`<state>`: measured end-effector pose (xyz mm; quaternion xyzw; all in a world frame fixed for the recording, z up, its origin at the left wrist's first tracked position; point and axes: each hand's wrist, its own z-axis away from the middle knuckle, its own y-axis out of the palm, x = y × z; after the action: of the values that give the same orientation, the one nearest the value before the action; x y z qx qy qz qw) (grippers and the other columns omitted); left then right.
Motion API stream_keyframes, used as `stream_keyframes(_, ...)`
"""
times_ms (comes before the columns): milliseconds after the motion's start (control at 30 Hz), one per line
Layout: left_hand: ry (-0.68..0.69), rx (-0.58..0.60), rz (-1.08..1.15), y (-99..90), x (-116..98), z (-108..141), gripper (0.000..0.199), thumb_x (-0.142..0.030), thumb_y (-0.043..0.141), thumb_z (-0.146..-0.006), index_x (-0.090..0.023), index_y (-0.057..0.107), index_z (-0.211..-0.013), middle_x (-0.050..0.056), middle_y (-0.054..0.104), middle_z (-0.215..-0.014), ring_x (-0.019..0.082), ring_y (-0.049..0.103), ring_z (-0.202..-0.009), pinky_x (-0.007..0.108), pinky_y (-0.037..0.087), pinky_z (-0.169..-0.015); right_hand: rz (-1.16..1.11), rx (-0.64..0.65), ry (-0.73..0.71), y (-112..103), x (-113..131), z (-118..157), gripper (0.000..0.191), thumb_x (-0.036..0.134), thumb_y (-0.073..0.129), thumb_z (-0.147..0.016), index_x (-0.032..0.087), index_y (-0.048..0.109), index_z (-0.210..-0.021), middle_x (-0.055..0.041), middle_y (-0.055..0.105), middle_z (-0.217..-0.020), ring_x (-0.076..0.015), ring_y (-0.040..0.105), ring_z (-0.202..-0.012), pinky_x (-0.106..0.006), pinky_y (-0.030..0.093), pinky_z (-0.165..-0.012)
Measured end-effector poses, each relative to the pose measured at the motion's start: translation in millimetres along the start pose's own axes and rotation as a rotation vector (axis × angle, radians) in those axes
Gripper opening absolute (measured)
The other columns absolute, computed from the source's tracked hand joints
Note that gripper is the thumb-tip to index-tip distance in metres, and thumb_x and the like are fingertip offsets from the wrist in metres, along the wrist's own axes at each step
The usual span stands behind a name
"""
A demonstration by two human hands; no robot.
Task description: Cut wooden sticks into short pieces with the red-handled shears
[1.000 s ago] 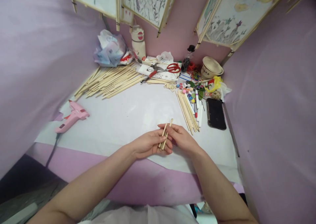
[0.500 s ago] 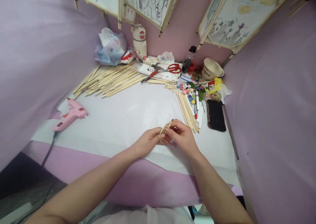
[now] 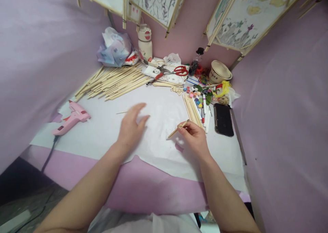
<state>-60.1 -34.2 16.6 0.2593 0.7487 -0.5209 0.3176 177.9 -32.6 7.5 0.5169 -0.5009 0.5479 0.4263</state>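
My right hand (image 3: pixel 193 135) pinches a short wooden stick (image 3: pixel 175 131) between thumb and fingers, its lower end pointing left and down over the white paper (image 3: pixel 156 151). Whether it is one stick or two side by side is hard to tell. To the left, my left hand (image 3: pixel 132 125) is raised above the paper, blurred, with thumb and fingers apart and nothing seen between them. A thin stick (image 3: pixel 121 112) shows just beyond its back edge, partly hidden by the hand. Below the right hand's stick lies a small purple patch (image 3: pixel 179 147).
A pink glue gun (image 3: pixel 72 117) lies at the left, its cord over the edge. Long sticks (image 3: pixel 115 82) are heaped behind. Pliers (image 3: pixel 157 76), red-handled scissors (image 3: pixel 180 70), a bottle (image 3: pixel 145 44), markers (image 3: pixel 207 120), a phone (image 3: pixel 223 119) and a bowl (image 3: pixel 219 72) stand around the back and right.
My left hand has come away from the right, moving left and opening. The right hand keeps the short stick. A thin stick now shows beside the left hand.
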Motion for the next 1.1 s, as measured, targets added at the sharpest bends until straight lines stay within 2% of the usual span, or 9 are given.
stream_keyframes(67,-0.082,0.347,0.278,14.0,-19,17,0.036,-0.034,0.064,-0.086,-0.020,0.069,-0.119,0.008,0.074,-0.116,0.025,0.068,-0.105,0.038,0.049,-0.098,0.000,0.069,-0.016,3,2,2,0.018,0.039,0.069,-0.083,0.022,0.068,-0.081,-0.0029,0.064,-0.085,-0.0165,0.058,-0.077,-0.030,0.047,-0.068)
stream_keyframes(167,-0.120,0.559,0.458,30.3,-34,36,0.025,-0.029,0.066,-0.083,-0.022,0.076,-0.105,0.004,0.078,-0.102,0.023,0.070,-0.096,0.031,0.051,-0.089,-0.016,0.129,-0.033,8,4,5,0.016,0.036,0.070,-0.083,0.022,0.069,-0.076,-0.0019,0.060,-0.084,-0.0149,0.057,-0.074,-0.029,0.047,-0.065)
stream_keyframes(267,-0.099,0.531,0.447,36.2,-34,42,0.017,-0.027,0.063,-0.085,-0.024,0.079,-0.092,0.001,0.078,-0.091,0.021,0.070,-0.087,0.029,0.050,-0.082,-0.014,0.146,-0.057,12,5,9,0.012,0.034,0.070,-0.083,0.023,0.070,-0.078,-0.0020,0.059,-0.087,-0.0139,0.055,-0.070,-0.029,0.047,-0.061)
stream_keyframes(333,-0.071,0.452,0.445,36.2,-31,41,0.017,-0.026,0.063,-0.086,-0.026,0.079,-0.090,0.001,0.078,-0.091,0.022,0.069,-0.086,0.029,0.049,-0.084,0.016,0.140,-0.117,13,5,11,0.009,0.033,0.069,-0.085,0.024,0.071,-0.087,-0.0036,0.061,-0.092,-0.0152,0.057,-0.073,-0.031,0.049,-0.066)
stream_keyframes(433,-0.036,0.365,0.463,34.9,-24,38,0.016,-0.024,0.065,-0.084,-0.027,0.079,-0.091,0.003,0.077,-0.092,0.022,0.068,-0.088,0.031,0.047,-0.089,0.081,0.102,-0.246,14,7,15,0.019,0.031,0.068,-0.086,0.027,0.072,-0.104,-0.0053,0.064,-0.097,-0.0167,0.059,-0.077,-0.034,0.051,-0.073)
stream_keyframes(667,0.019,0.476,0.482,38.3,-16,38,0.019,-0.022,0.063,-0.086,-0.030,0.079,-0.091,0.003,0.075,-0.091,0.023,0.066,-0.086,0.030,0.045,-0.082,0.272,0.081,-0.367,19,6,15,0.016,0.027,0.060,-0.092,0.026,0.075,-0.092,-0.0050,0.071,-0.084,-0.0194,0.066,-0.079,-0.033,0.052,-0.071)
stream_keyframes(933,0.074,0.401,0.399,41.9,-10,41,0.024,-0.017,0.055,-0.088,-0.027,0.072,-0.074,0.002,0.067,-0.071,0.018,0.058,-0.066,0.027,0.041,-0.068,0.313,0.080,-0.311,28,16,10,0.015,0.026,0.062,-0.089,0.026,0.076,-0.086,-0.0055,0.072,-0.082,-0.0193,0.066,-0.076,-0.032,0.053,-0.069)
stream_keyframes(1033,0.088,0.359,0.415,36.8,-8,40,0.021,-0.022,0.055,-0.091,-0.028,0.073,-0.083,0.003,0.070,-0.077,0.019,0.062,-0.072,0.028,0.043,-0.070,0.199,0.192,-0.190,24,29,-1,0.010,0.029,0.071,-0.082,0.025,0.075,-0.091,-0.0052,0.072,-0.085,-0.0193,0.068,-0.078,-0.032,0.055,-0.071)
stream_keyframes(1100,0.096,0.302,0.437,33.7,-6,37,0.019,-0.027,0.055,-0.093,-0.028,0.073,-0.092,0.004,0.074,-0.090,0.021,0.065,-0.082,0.029,0.044,-0.078,0.076,0.250,-0.081,19,40,-19,0.026,0.032,0.074,-0.079,0.024,0.073,-0.103,-0.0046,0.072,-0.088,-0.0184,0.069,-0.079,-0.032,0.056,-0.074)
